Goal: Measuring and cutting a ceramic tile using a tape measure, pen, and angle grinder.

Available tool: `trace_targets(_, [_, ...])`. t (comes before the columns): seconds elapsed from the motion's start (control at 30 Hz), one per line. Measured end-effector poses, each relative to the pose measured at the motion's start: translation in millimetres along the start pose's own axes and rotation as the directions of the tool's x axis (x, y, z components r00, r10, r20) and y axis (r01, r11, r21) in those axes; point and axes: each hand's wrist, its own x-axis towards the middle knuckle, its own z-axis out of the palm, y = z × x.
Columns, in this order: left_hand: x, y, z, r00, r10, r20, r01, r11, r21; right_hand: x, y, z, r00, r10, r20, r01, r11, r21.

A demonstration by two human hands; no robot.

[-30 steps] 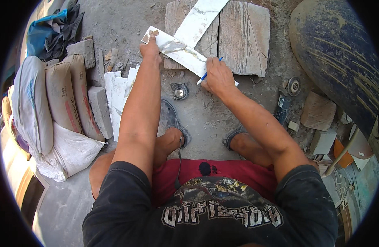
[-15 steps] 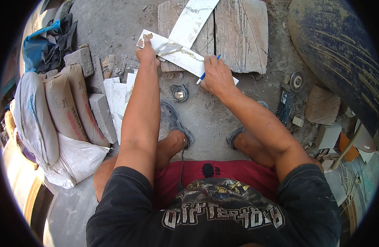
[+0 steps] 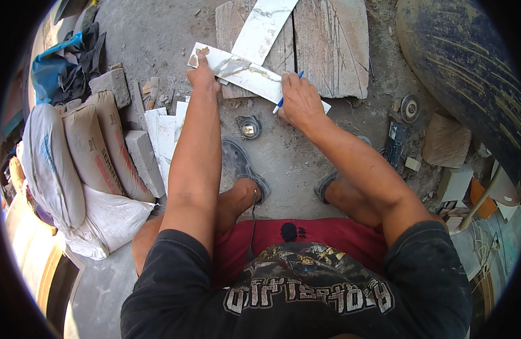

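Observation:
A narrow white tile strip with grey veining [image 3: 240, 68] lies diagonally over a second marbled strip [image 3: 263, 31] and the near edge of two scored stone slabs [image 3: 331, 48]. My left hand [image 3: 204, 73] grips the strip's upper-left end, thumb on top of its chipped patch. My right hand [image 3: 300, 101] is closed on a blue pen [image 3: 280, 101] and rests over the strip's lower-right end. A round tape measure [image 3: 249, 128] lies on the ground below the strip, between my arms.
Cement bags [image 3: 91, 147], a blue plastic sheet [image 3: 45, 73] and more white tiles [image 3: 161, 135] are on the left. On the right are an angle grinder [image 3: 396, 138], a large dark curved tub [image 3: 458, 68], stone offcuts [image 3: 447, 141] and loose cable [image 3: 481, 254].
Since a second ago, both hands and the tile strip have shifted slightly left and down in the picture, as has much of the background. The grips look unchanged.

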Motion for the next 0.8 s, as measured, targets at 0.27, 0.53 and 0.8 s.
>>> trace_targets(0.27, [1.8, 1.3, 2.2, 1.000, -0.009, -0.023, 0.009, 1.000, -0.010, 2.4, 1.1, 0.6, 1.000, 0.019, 0.025, -0.019, 1.000, 0.018])
trace_targets(0.53, [1.9, -4.1, -1.1, 0.999, 0.050, -0.008, -0.050, 0.997, -0.053, 1.6, 0.6, 0.4, 1.000, -0.006, 0.010, 0.006, 1.000, -0.016])
trace_targets(0.8, [2.0, -2.7, -3.2, 0.999, 0.044, 0.011, -0.044, 0.998, -0.045, 2.8, 0.9, 0.8, 1.000, -0.008, 0.005, 0.008, 1.000, -0.022])
